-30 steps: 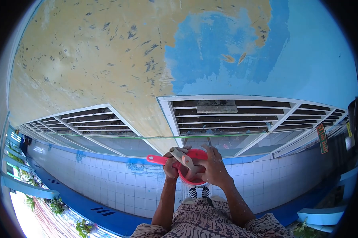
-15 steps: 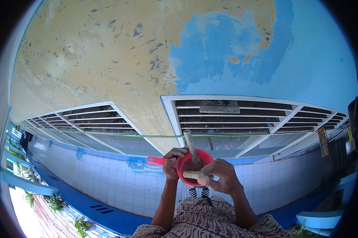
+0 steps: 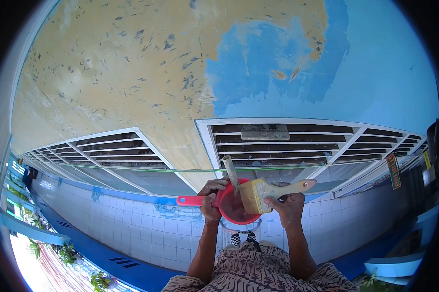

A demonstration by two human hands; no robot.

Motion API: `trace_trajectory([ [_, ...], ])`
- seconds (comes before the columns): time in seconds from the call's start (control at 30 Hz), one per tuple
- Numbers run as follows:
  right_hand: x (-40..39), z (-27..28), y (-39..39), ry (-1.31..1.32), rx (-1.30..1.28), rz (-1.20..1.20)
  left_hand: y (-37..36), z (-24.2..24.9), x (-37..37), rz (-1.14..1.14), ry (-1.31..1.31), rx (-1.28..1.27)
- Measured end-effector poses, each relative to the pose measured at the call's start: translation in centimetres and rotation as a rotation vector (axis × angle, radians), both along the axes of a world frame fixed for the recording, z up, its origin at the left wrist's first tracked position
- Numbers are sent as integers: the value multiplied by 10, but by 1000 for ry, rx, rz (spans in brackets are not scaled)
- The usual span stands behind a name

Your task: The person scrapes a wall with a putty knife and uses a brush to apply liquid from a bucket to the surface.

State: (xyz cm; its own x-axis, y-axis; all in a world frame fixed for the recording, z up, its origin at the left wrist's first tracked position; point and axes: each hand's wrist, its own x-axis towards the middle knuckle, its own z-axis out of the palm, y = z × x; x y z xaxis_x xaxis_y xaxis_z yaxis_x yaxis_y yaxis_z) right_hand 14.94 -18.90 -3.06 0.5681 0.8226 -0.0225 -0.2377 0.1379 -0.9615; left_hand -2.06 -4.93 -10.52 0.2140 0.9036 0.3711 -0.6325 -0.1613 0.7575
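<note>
My left hand (image 3: 209,208) grips a red plastic dipper (image 3: 240,222) where its handle meets the bowl, the handle pointing left. Murky liquid shows inside the bowl. A pale, stained stick (image 3: 230,169) stands tilted in it, its upper end leaning toward the wall. Closed around a wide paintbrush (image 3: 259,195), my right hand (image 3: 288,208) is just right of the dipper. The brush lies nearly sideways, with its yellow head overlapping the dipper's right rim and its cream handle (image 3: 297,187) pointing right.
Ahead is a wall (image 3: 117,73), yellowish and scuffed on the left, with a blue painted patch (image 3: 258,63) and light blue to the right. Below it run white slatted vents (image 3: 278,146) and glass panes. A small sign (image 3: 393,171) hangs at right. White tiles (image 3: 146,228) cover the floor.
My right hand has turned the paintbrush broadside and moved right, so its handle now points right. The dipper has shifted slightly left and up, still in my left hand.
</note>
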Motion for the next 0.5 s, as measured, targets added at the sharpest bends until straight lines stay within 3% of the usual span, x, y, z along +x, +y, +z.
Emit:
trace_trajectory([
  [0.13,3,1,-2,-99,-48,-54,-1,-3,3,-4,33,16],
  [0.33,7,3,0,27,9,-80,3,-12,9,-13,-9,15],
  [0.43,5,1,3,-101,-75,-139,5,-17,10,8,33,-15],
  [0.5,9,-1,3,-32,-68,-121,6,-20,10,8,51,-40],
])
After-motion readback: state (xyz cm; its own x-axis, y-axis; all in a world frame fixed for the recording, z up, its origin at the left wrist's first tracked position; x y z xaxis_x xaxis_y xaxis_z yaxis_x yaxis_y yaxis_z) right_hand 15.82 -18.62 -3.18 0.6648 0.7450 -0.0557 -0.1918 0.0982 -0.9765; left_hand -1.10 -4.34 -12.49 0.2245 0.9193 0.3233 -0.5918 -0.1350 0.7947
